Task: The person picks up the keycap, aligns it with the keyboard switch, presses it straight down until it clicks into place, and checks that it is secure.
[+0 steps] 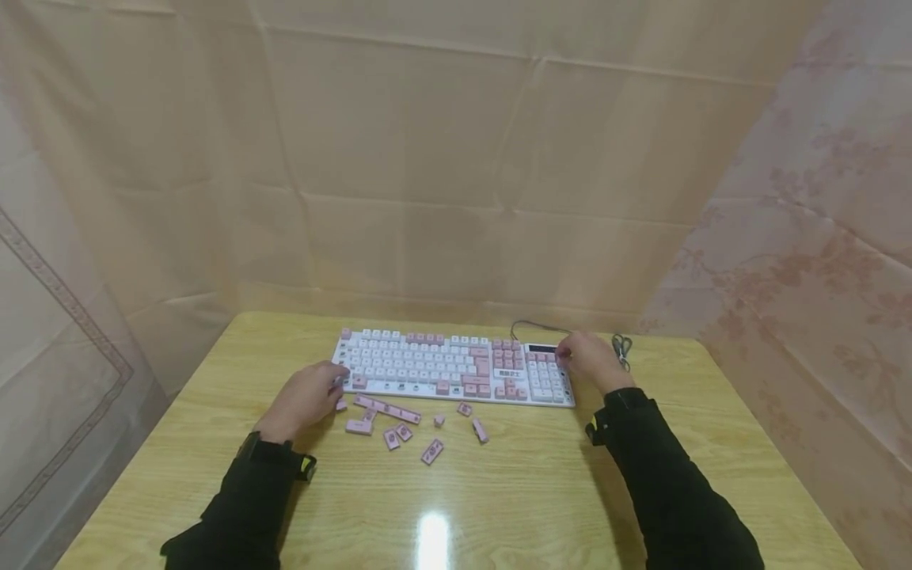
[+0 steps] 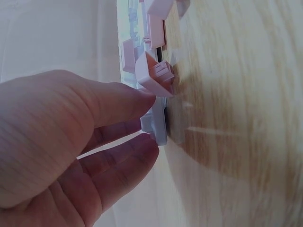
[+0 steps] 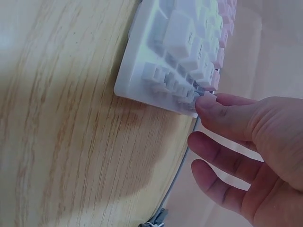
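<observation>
Right hand (image 1: 590, 360) narrow, seemingly pinching a small pale keycap (image 3: 209, 97) at the far right corner of the keyboard (image 1: 427, 368); left hand (image 1: 302, 400) at its left edge, grip unclear. Loose pink keycaps (image 1: 431, 452) lie nearer on the tabletop (image 1: 356, 507). Likely handling edge keycaps, pulling or seating uncertain; either calls for straight vertical motion.

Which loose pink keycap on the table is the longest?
The long bar, lying aslant near the keyboard's front edge; the other loose keycaps are far shorter.
</observation>
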`<state>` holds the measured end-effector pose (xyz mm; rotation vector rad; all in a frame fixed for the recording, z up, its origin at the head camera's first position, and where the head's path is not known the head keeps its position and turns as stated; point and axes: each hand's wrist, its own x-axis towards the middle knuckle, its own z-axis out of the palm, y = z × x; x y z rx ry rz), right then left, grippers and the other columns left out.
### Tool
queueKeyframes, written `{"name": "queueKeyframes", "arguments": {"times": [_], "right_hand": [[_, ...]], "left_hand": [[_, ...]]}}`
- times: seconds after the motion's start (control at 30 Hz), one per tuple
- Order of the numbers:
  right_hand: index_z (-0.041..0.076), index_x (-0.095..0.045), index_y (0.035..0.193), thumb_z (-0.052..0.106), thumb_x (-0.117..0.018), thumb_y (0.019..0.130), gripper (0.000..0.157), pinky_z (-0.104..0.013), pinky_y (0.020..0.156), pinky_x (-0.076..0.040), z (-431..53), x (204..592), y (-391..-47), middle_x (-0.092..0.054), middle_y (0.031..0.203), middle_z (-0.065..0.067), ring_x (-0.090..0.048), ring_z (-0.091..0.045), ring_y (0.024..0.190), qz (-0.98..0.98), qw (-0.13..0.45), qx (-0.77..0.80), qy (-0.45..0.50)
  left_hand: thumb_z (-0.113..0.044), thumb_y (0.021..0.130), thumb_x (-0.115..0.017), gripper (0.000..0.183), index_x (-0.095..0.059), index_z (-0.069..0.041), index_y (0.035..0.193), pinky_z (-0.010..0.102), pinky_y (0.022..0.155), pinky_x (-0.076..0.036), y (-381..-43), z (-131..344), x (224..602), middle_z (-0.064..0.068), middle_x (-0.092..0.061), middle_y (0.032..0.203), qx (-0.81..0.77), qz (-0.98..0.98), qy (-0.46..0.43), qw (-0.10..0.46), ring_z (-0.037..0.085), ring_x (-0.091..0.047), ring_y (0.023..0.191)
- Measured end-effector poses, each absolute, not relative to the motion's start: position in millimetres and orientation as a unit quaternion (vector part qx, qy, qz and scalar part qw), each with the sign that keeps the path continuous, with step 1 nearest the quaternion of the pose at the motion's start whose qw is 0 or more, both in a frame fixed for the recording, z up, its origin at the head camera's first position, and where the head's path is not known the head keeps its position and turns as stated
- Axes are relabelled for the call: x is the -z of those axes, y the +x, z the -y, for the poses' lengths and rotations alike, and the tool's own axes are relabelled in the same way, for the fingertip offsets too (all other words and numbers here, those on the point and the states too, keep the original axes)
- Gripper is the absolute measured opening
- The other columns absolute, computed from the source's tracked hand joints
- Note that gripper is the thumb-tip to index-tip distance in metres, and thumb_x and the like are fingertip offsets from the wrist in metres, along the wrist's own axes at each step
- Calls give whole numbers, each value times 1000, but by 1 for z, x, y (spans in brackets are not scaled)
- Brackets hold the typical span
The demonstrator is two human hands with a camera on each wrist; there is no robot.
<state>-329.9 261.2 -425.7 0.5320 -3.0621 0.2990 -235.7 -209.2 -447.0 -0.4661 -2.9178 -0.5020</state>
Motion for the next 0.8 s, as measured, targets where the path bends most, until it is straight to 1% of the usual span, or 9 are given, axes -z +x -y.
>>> {"name": "queueKeyframes", "arguments": {"times": [0.17,0.33,0.57,0.8], "right_hand": [[6,-74,92,4,-68,83,12,-46,82,-49,-260,425,-330,-69,93,-9,-62,-28,91,983,7,-88,160],[4,-75,93,3,-67,83,12,-45,81,-50,-257,422,-330,-70,94,-10,-64,-29,91,981,9,-76,177],[4,-75,94,2,-67,83,13,-46,82,-50,-258,421,-332,-70,94,-11,-63,-29,92,980,-10,-93,176],[6,-75,91,1,-68,82,12,-44,80,-50,-259,420,-333,-70,91,-9,-63,-27,88,979,-19,-98,175]], "left_hand": [[-4,86,-63,25,-66,1,110,48,85,-48,-237,209,447,19,-65,105,165,972,-151,68,33,-61,100],[-4,86,-62,26,-66,2,111,49,84,-48,-235,209,445,19,-65,106,167,973,-145,65,33,-61,99],[-3,86,-62,26,-65,3,111,49,85,-48,-234,208,444,20,-65,107,170,972,-147,65,33,-60,101],[-3,85,-63,28,-65,2,112,48,85,-48,-236,209,447,19,-65,107,164,973,-148,63,33,-61,99]]}}
